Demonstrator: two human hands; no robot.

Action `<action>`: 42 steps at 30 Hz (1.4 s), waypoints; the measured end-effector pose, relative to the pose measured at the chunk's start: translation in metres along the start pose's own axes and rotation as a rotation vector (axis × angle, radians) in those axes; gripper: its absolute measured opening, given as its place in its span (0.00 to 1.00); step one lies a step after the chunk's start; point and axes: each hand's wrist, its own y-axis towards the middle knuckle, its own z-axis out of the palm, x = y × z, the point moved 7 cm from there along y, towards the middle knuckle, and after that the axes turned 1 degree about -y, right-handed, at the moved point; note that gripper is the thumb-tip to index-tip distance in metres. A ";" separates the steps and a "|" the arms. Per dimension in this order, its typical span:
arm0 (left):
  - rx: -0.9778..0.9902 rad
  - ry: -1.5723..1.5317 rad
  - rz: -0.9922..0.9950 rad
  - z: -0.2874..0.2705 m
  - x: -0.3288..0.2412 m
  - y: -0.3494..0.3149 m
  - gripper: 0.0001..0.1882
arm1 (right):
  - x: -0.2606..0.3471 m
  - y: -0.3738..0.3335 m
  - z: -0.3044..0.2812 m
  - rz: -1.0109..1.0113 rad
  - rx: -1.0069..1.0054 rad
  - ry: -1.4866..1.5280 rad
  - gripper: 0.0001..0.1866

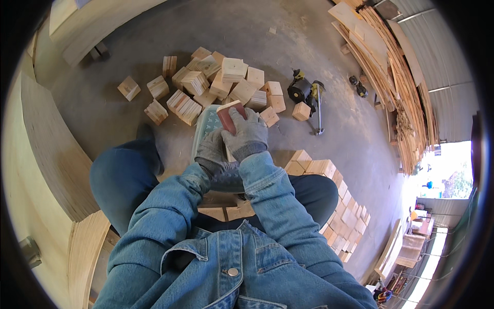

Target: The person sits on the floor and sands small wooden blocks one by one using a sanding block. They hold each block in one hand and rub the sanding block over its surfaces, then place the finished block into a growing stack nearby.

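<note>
Both my hands wear grey work gloves and meet between my knees, over a pale green plastic stool (204, 125) with a patterned top. My right hand (248, 133) is closed on a reddish-brown sanding block (225, 118), its fingers across the coloured face. Just left of it and lower, my left hand (210, 149) grips a wooden block (229, 154); only a narrow pale edge of it shows between the gloves. The sanding block seems to lie against this wood, though the gloves hide the contact.
Beyond the stool lies a loose heap of wooden blocks (234, 69). Stacked blocks (337, 206) stand by my right knee. A black and yellow power tool (299, 90) and a hammer (319, 110) rest on the concrete floor. Long boards (396, 77) are piled far right; large wooden panels (51, 144) stand left.
</note>
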 end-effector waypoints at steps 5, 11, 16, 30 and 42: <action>-0.034 0.027 0.070 -0.009 -0.027 -0.006 0.31 | 0.002 -0.066 -0.007 -0.011 -0.002 0.042 0.41; -0.004 0.042 -0.079 -0.004 -0.011 -0.008 0.29 | 0.008 -0.140 -0.011 -0.088 0.015 0.076 0.41; 0.002 -0.243 -0.086 -0.009 -0.035 -0.006 0.24 | 0.002 -0.105 -0.007 -0.052 -0.012 0.058 0.40; -0.103 0.108 0.073 -0.013 -0.027 -0.010 0.29 | 0.002 -0.093 -0.008 0.004 -0.008 0.046 0.40; -0.071 -0.186 -0.023 -0.008 -0.020 -0.008 0.29 | -0.001 -0.056 -0.008 -0.018 -0.023 0.027 0.42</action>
